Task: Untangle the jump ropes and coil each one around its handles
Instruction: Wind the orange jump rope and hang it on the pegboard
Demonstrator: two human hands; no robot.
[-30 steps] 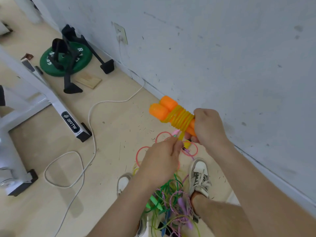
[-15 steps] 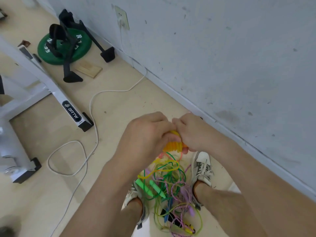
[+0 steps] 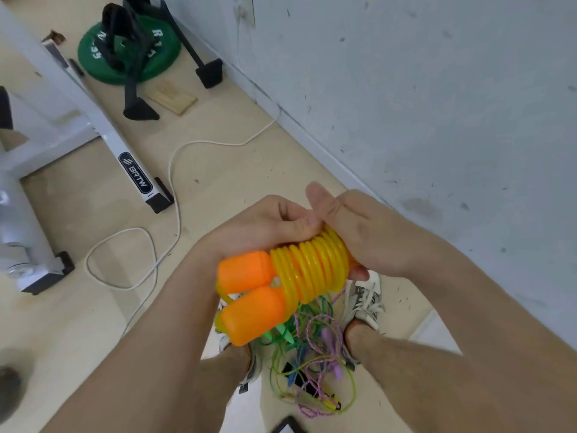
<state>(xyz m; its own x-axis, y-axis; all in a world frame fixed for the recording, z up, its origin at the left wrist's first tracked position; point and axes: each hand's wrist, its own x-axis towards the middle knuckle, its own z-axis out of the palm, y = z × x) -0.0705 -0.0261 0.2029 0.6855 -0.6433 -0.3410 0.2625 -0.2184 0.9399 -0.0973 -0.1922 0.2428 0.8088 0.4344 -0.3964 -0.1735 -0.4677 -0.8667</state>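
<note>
Yellow rope coil (image 3: 312,270) clamped at far end by right hand (image 3: 377,239) fingers; left hand (image 3: 265,232) fingers curled on top. Likely light, springy, slick plastic, so best gripped across wraps.

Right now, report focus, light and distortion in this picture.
Head view, focus: coil and handles sharp, floor tangle softer. Head view, light: even, no harsh glare, soft shadow beside the white frame. Head view, distortion: wide lens stretches both forearms toward the lower corners.
</note>
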